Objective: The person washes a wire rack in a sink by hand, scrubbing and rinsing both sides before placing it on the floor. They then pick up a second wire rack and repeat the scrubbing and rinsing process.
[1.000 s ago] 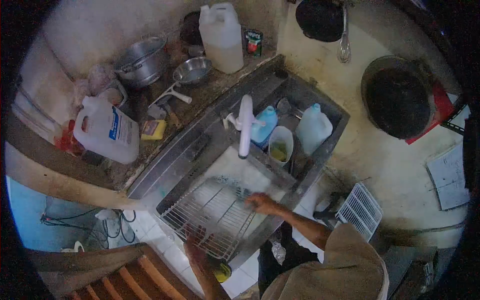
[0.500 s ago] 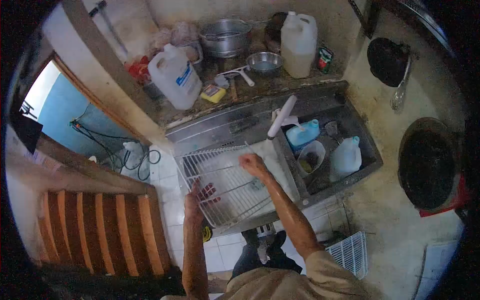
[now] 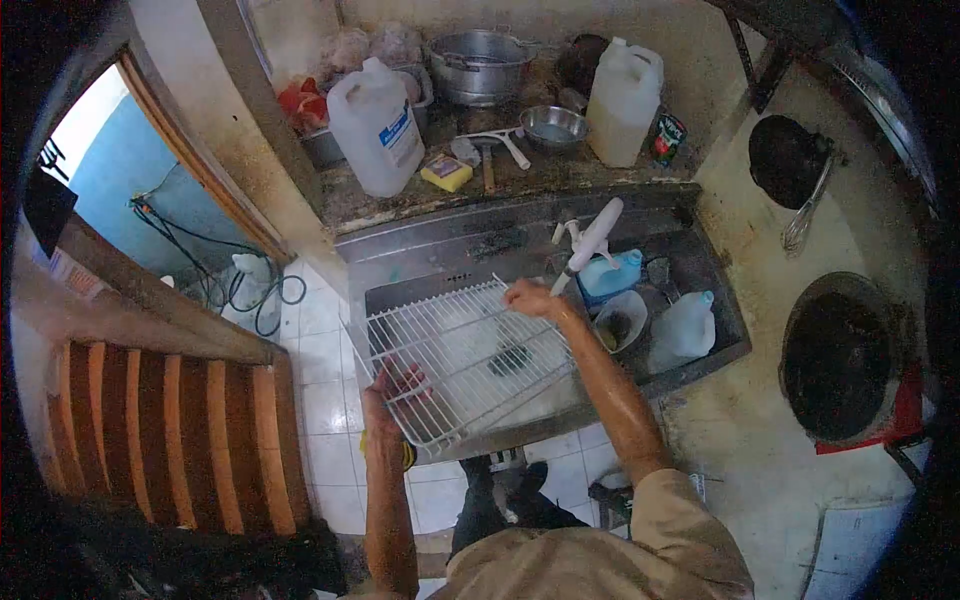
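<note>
A white wire rack is held tilted over the sink basin. At the rack's left edge is my left hand, gripping the frame with its fingers beneath the wires. My right hand is closed at the upper right part of the rack, touching or just above the wires; whatever its fingers hold is hidden. Pale, soapy-looking water and a dark round patch, perhaps the drain, show through the wires. Just right of that hand rises the tap with a thick white spout.
The sink's right compartment holds a blue jug, a cup and a pale jug. Behind the sink, the ledge carries two large plastic jugs, a yellow sponge, a metal bowl and a pot.
My right hand has moved up and outward along the rack toward its upper right edge. My left hand keeps its hold. The rack appears lower and flatter, and the head view has shifted.
</note>
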### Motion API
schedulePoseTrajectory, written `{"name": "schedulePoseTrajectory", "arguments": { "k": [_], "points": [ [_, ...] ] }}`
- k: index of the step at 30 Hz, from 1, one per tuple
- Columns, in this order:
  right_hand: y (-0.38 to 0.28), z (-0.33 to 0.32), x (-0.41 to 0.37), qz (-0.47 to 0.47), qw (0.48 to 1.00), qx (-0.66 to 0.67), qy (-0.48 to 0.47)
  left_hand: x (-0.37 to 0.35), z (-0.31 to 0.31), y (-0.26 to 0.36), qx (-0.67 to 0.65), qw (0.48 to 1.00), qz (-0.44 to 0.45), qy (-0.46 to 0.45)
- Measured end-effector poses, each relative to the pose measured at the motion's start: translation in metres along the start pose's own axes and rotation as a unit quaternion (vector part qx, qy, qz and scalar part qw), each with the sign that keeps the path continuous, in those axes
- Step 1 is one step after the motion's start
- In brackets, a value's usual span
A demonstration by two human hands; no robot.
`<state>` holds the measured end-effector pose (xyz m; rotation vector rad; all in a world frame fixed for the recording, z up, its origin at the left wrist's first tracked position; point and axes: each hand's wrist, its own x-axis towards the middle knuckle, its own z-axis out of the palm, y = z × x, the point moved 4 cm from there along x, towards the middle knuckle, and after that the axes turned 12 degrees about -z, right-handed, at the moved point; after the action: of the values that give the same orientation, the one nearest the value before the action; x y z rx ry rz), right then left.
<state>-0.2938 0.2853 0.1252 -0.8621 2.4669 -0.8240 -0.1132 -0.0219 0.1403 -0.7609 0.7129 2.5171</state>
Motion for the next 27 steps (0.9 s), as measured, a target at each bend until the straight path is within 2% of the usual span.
{"name": "schedulePoseTrajectory", "arguments": {
  "k": [1, 3, 4, 5, 6, 7, 9, 10, 11, 12, 15, 16, 18, 20, 22, 23, 25, 26, 27],
  "points": [
    [0.002, 0.003, -0.004, 0.039, 0.991, 0.124, -0.043, 0.0, -0.001, 0.003, -0.001, 1.0, -0.005, 0.006],
    [0.002, 0.021, -0.027, 0.118, 0.914, 0.369, -0.122, -0.009, 0.003, 0.007, 0.027, 0.999, -0.01, 0.035],
    [0.017, 0.026, -0.032, 0.122, 0.895, 0.415, -0.107, -0.014, 0.004, 0.011, 0.028, 0.999, -0.012, 0.039],
    [0.045, 0.037, -0.038, 0.11, 0.884, 0.45, -0.066, -0.02, 0.001, 0.014, 0.03, 0.999, -0.013, 0.044],
    [0.087, 0.05, -0.042, 0.053, 0.888, 0.457, 0.026, -0.026, -0.006, 0.02, 0.032, 0.998, -0.015, 0.048],
    [0.128, 0.07, -0.05, -0.035, 0.887, 0.442, 0.128, -0.022, -0.025, 0.026, 0.023, 0.999, -0.038, -0.007],
    [0.174, 0.102, -0.076, -0.156, 0.872, 0.388, 0.256, -0.027, -0.028, 0.032, 0.003, 0.999, -0.05, -0.02],
    [0.146, 0.099, -0.082, -0.07, 0.833, 0.514, 0.191, -0.028, -0.029, 0.034, -0.009, 0.998, -0.058, -0.025],
    [0.115, 0.094, -0.09, 0.034, 0.77, 0.621, 0.144, -0.019, -0.034, 0.035, -0.019, 0.995, -0.081, -0.055],
    [0.079, 0.086, -0.103, 0.129, 0.685, 0.712, 0.082, -0.003, -0.046, 0.038, 0.026, 0.996, -0.079, -0.044],
    [0.035, 0.058, -0.141, 0.126, 0.708, 0.679, 0.148, 0.046, -0.073, 0.035, 0.136, 0.985, -0.102, -0.019],
    [0.033, 0.055, -0.153, 0.137, 0.702, 0.673, 0.186, 0.066, -0.079, 0.036, 0.258, 0.959, -0.116, 0.006],
    [0.027, 0.058, -0.189, 0.159, 0.689, 0.657, 0.263, 0.116, -0.103, 0.034, 0.488, 0.86, -0.138, 0.052],
    [-0.005, 0.044, -0.219, 0.177, 0.677, 0.637, 0.322, 0.217, -0.144, 0.002, 0.617, 0.774, -0.13, 0.057],
    [-0.038, 0.039, -0.245, 0.202, 0.653, 0.616, 0.392, 0.234, -0.096, -0.026, 0.746, 0.655, -0.041, 0.113],
    [-0.053, 0.042, -0.252, 0.216, 0.635, 0.603, 0.432, 0.212, -0.03, -0.049, 0.801, 0.573, 0.045, 0.168],
    [-0.084, 0.046, -0.261, 0.208, 0.593, 0.595, 0.502, 0.284, -0.034, -0.127, 0.84, 0.489, 0.148, 0.184],
    [-0.1, 0.049, -0.263, 0.187, 0.567, 0.599, 0.534, 0.241, 0.036, -0.125, 0.81, 0.565, 0.021, 0.154],
    [-0.115, 0.047, -0.262, 0.166, 0.54, 0.602, 0.564, 0.316, 0.002, -0.18, 0.84, 0.522, 0.057, 0.134]
  ]
}}
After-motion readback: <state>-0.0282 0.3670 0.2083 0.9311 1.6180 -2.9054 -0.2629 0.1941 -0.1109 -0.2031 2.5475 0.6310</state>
